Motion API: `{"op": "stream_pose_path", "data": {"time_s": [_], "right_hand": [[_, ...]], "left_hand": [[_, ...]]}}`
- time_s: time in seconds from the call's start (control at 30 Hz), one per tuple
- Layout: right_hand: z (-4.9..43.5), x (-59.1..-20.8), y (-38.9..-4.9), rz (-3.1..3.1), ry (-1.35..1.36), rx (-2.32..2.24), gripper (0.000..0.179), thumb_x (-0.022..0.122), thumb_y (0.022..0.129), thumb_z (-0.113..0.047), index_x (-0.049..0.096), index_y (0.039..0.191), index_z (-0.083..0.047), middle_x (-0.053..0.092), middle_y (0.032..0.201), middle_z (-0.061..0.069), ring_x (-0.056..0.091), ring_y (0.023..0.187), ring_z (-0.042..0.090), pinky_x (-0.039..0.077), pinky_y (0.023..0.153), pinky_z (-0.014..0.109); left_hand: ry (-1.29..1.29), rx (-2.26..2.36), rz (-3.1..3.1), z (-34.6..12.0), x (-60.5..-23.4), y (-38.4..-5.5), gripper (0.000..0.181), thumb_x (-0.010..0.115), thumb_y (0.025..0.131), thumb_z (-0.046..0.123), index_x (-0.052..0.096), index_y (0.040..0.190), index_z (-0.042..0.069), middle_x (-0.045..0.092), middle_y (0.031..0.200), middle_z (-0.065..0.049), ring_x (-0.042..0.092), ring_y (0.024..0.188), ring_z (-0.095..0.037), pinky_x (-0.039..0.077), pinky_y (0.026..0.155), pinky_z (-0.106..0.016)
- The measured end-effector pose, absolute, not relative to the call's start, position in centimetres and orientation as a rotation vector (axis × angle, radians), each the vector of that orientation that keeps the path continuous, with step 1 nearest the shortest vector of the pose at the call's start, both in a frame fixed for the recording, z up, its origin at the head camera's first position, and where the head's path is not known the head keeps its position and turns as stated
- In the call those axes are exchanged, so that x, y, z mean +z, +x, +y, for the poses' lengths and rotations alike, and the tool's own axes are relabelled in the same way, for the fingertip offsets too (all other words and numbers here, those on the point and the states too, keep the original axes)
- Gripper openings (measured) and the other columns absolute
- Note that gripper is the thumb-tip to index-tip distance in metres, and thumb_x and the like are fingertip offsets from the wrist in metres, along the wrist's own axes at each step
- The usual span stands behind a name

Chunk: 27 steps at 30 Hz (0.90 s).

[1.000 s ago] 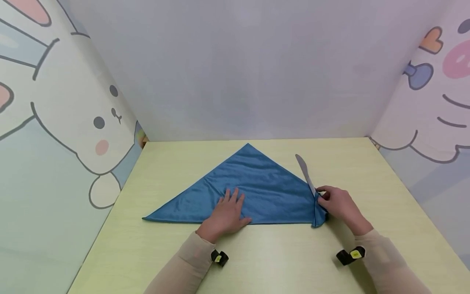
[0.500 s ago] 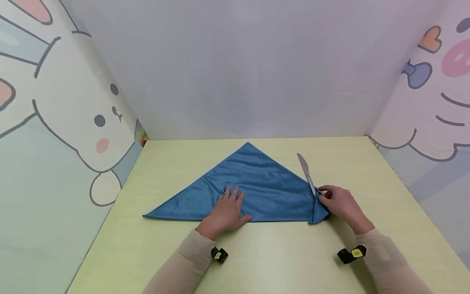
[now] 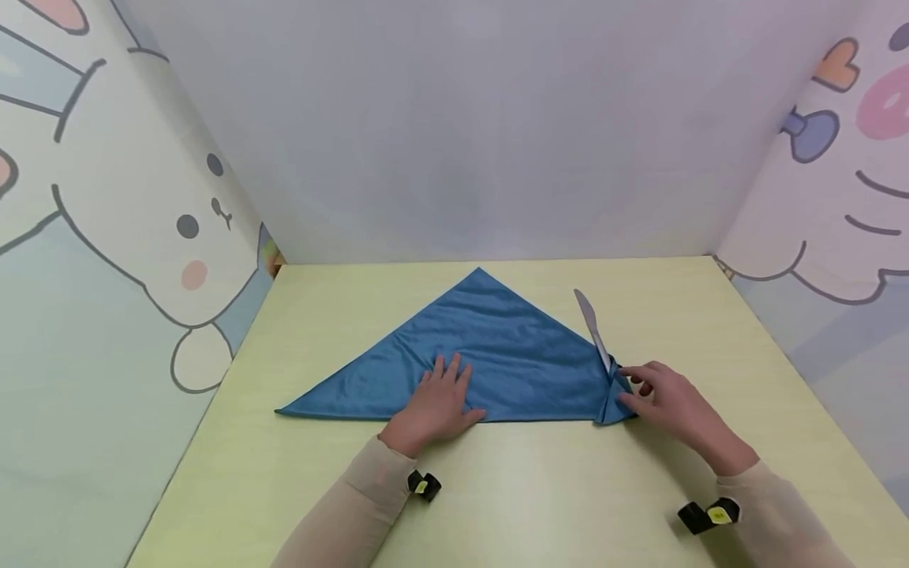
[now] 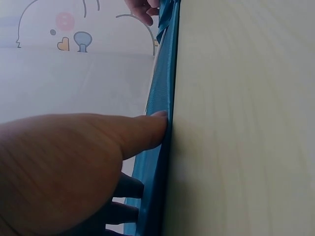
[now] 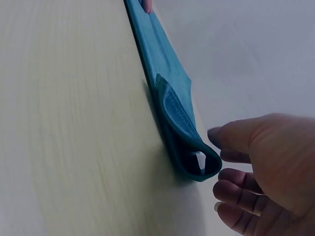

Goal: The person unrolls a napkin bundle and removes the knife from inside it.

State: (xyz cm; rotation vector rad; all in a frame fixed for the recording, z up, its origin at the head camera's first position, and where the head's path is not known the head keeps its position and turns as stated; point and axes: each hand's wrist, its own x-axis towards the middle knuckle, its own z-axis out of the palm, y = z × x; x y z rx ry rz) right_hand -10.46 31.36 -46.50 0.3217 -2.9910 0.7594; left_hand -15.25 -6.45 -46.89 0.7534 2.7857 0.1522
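Note:
A blue cloth napkin (image 3: pixel 525 363), folded into a triangle, lies on the table with its right corner (image 3: pixel 616 401) turned over. From under that fold, the silver blade of a table knife (image 3: pixel 591 322) sticks out toward the back; its handle is hidden. My left hand (image 3: pixel 435 404) rests flat on the napkin near its front edge, fingers spread, the thumb (image 4: pixel 145 132) along that edge. At the folded corner is my right hand (image 3: pixel 671 402), thumb and fingers apart. In the right wrist view, the fold makes a rounded loop (image 5: pixel 211 164) right by those fingertips.
The pale wooden table (image 3: pixel 540 489) meets a plain light wall (image 3: pixel 469 142) at the back. Side walls with cartoon animals stand at left and right. A small black device (image 3: pixel 424 486) is strapped at the left wrist, and a similar one (image 3: pixel 710 516) at the right wrist.
My right hand has loosened its pinch on the folded corner and shifted right and toward me, its thumb and fingers parting. My left hand stays in place on the napkin.

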Motion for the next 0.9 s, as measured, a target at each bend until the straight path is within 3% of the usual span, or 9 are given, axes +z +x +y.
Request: {"op": "stream_pose_path", "data": {"time_s": [0.13, 0.33, 0.53, 0.9], "right_hand": [[31.5, -47.0, -9.9, -2.914, 0.47, 0.714, 0.046, 0.082, 0.078, -0.026, 0.068, 0.117, -0.006, 0.059, 0.099, 0.005, 0.056, 0.083, 0.019, 0.049, 0.061, 0.029], [30.9, -47.9, -10.0, -2.838, 0.673, 0.606, 0.055, 0.087, 0.068, -0.035, 0.071, 0.11, -0.003, 0.059, 0.102, 0.005, 0.055, 0.091, 0.021, 0.052, 0.075, 0.041], [29.9, -48.7, -10.0, -2.761, 0.749, 0.515, 0.052, 0.09, 0.063, -0.037, 0.074, 0.102, -0.006, 0.057, 0.096, 0.0, 0.05, 0.086, 0.015, 0.048, 0.071, 0.037], [28.4, -48.5, -10.2, -2.806, 0.717, 0.474, 0.04, 0.086, 0.07, -0.034, 0.073, 0.097, -0.008, 0.062, 0.092, 0.001, 0.057, 0.082, 0.016, 0.051, 0.071, 0.038]], "left_hand": [[0.757, 0.14, 2.798, -6.6, -46.8, -15.5, 0.082, 0.049, 0.094, 0.058, 0.026, 0.153, 0.006, 0.015, 0.158, -0.018, 0.011, 0.143, -0.043, 0.026, 0.109, -0.055], [0.747, 0.156, 2.783, -6.6, -46.6, -15.5, 0.082, 0.05, 0.094, 0.057, 0.025, 0.153, 0.006, 0.014, 0.158, -0.018, 0.01, 0.143, -0.043, 0.026, 0.109, -0.056], [0.744, 0.163, 2.774, -6.5, -46.6, -15.4, 0.083, 0.049, 0.094, 0.058, 0.023, 0.153, 0.007, 0.013, 0.159, -0.018, 0.008, 0.144, -0.042, 0.024, 0.11, -0.055], [0.76, 0.158, 2.783, -6.4, -46.6, -15.3, 0.083, 0.049, 0.094, 0.058, 0.024, 0.153, 0.006, 0.014, 0.158, -0.018, 0.01, 0.143, -0.043, 0.026, 0.109, -0.056]]}}
